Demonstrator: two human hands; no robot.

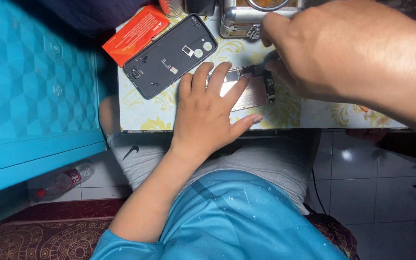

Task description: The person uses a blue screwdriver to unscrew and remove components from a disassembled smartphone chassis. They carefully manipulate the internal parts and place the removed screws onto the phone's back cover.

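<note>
My left hand (209, 111) lies flat, fingers spread, pressing down on an opened phone body (251, 94) with a shiny metal plate, on a small table (140, 113) covered in a yellow-patterned cloth. My right hand (335, 53) comes in from the upper right and pinches a small dark tool (262, 67) whose tip touches the phone's upper edge beside a black strip part (269, 89). A dark grey phone back cover (170, 55) lies inside-up to the left of my left hand.
An orange box (136, 33) lies behind the back cover. A metal case (241, 19) stands at the table's far edge. A turquoise cabinet (30, 82) fills the left. On the tiled floor lies a plastic bottle (63, 180).
</note>
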